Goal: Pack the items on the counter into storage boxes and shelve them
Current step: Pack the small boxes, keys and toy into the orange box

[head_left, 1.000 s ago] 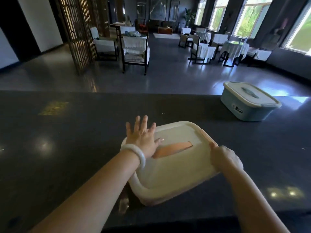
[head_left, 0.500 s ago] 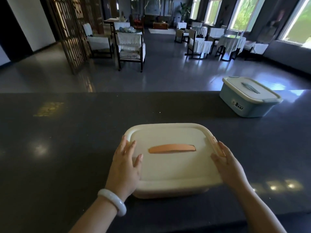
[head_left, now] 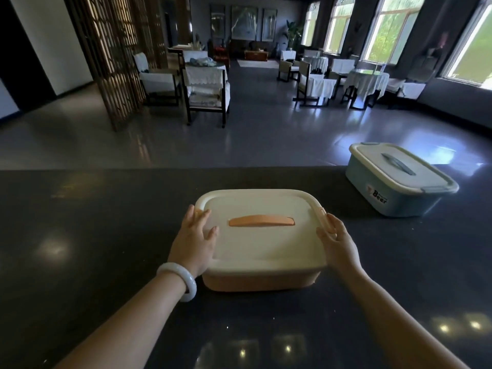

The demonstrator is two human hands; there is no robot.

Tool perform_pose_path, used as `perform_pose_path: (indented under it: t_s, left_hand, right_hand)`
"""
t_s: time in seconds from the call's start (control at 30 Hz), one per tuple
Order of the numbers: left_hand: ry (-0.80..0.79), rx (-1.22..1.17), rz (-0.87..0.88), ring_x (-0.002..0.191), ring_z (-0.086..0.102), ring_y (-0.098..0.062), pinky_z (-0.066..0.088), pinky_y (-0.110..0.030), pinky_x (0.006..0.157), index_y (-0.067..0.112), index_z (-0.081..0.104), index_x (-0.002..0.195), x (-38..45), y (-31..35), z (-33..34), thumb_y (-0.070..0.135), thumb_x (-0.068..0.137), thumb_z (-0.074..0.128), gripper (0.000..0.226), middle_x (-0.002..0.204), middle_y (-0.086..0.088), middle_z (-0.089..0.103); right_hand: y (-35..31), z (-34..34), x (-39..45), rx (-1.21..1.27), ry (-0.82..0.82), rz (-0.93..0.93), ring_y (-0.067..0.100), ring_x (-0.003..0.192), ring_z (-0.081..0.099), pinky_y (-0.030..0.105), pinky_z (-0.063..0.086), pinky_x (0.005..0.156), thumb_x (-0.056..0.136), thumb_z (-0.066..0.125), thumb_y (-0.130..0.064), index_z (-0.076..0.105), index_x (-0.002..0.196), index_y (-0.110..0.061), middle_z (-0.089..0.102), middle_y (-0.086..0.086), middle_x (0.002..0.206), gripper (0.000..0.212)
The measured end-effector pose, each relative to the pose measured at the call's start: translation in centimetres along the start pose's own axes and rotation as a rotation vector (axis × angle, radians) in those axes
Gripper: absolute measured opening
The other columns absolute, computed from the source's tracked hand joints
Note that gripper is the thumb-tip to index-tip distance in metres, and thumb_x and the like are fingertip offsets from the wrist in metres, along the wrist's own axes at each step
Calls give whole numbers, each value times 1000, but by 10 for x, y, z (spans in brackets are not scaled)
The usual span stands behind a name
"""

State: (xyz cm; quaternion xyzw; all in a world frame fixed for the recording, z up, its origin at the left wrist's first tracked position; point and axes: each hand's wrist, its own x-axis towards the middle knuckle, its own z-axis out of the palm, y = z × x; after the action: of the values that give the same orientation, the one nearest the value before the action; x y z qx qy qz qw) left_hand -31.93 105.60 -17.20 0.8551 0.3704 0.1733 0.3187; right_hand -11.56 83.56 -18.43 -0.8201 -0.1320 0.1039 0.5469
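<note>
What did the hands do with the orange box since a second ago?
The orange box, tipped up a second ago, now sits flat and square on the counter. The left hand came off the middle of the lid to its left edge; the right hand stays at the right-side latch. The blue box stayed closed at the far right.

Orange box (head_left: 262,282), cream lid (head_left: 266,243); pale blue box (head_left: 394,201); dark speckled counter (head_left: 93,249); white bangle (head_left: 183,279)

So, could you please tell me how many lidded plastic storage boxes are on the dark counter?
2: the orange box with cream lid between both hands, and the pale blue box far right.
</note>
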Motion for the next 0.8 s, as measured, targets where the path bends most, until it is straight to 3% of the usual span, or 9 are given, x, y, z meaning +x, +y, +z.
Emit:
perform_pose_path:
  t_s: [0.27, 0.8]
  left_hand:
    - [-23, 23, -72, 145, 22, -15, 29, -37, 111, 42, 30, 147, 95, 19, 17, 50, 98, 39, 51, 160, 19, -4]
    - [1, -10, -109, 146, 19, -15, 22, -39, 116, 40, 35, 147, 227, 21, 37, 47, 98, 44, 50, 160, 19, 3]
  right_hand:
    - [-9, 24, 105, 17, -71, -51, 20, 98, 56, 34, 43, 80, 95, 54, -30, 37, 142, -31, 58, -1, 115, 50]
    - [-31, 65, 222, 63, -86, -68, 16, 109, 50, 34, 42, 90, 96, 52, -32, 34, 144, -29, 53, 0, 130, 51]
